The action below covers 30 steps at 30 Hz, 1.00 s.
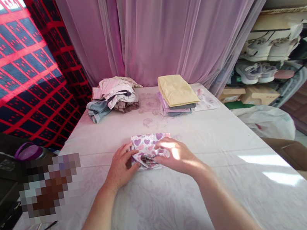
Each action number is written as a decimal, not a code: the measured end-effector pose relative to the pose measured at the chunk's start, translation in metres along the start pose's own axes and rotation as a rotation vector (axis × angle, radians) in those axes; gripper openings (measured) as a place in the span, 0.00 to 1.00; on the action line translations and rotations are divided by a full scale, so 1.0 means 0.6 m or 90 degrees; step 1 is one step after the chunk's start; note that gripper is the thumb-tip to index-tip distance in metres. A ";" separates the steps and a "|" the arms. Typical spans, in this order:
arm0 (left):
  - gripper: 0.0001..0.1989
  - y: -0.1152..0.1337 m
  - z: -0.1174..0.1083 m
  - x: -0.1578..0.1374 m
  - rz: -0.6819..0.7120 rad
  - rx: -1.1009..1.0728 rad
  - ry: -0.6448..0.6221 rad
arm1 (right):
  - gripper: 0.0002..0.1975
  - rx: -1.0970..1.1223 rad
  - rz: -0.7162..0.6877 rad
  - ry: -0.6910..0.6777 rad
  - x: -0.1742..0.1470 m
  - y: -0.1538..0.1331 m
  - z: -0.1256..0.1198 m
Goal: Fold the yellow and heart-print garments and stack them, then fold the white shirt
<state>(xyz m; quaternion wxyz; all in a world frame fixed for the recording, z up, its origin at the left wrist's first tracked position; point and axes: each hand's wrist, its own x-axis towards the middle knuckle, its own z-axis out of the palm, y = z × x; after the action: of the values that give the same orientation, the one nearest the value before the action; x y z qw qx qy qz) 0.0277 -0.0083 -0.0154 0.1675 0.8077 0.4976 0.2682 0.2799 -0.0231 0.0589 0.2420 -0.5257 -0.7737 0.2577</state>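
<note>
A folded piece of clothing [147,141], white with purple and pink hearts, lies on the sheet-covered surface right in front of me. At its left edge is my left hand [120,164], thumb toward me and fingers over the side, holding that edge. My right hand [179,155] reaches over the right part, gripping the cloth between its thumb and curved fingers. Near me, the cloth's front edge is bunched, with a dark gap between the layers. The undersides of both hands' grips are partly hidden.
A loose heap of clothes [118,91] lies at the back left. At the back right stands a folded stack topped by a yellow cloth [179,90]. Purple curtains [150,25] hang behind. Shoes [258,70] sit on a right-hand rack, above an open cardboard box [298,155].
</note>
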 end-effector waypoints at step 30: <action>0.35 -0.011 0.004 -0.004 0.007 0.039 -0.029 | 0.27 -0.191 -0.071 -0.154 0.005 -0.002 0.039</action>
<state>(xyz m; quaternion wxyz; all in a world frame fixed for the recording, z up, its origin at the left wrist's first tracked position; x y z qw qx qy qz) 0.0235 -0.0073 -0.0216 0.1520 0.8212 0.4971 0.2353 0.2628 -0.0238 0.0425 0.0802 -0.4776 -0.8547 0.1869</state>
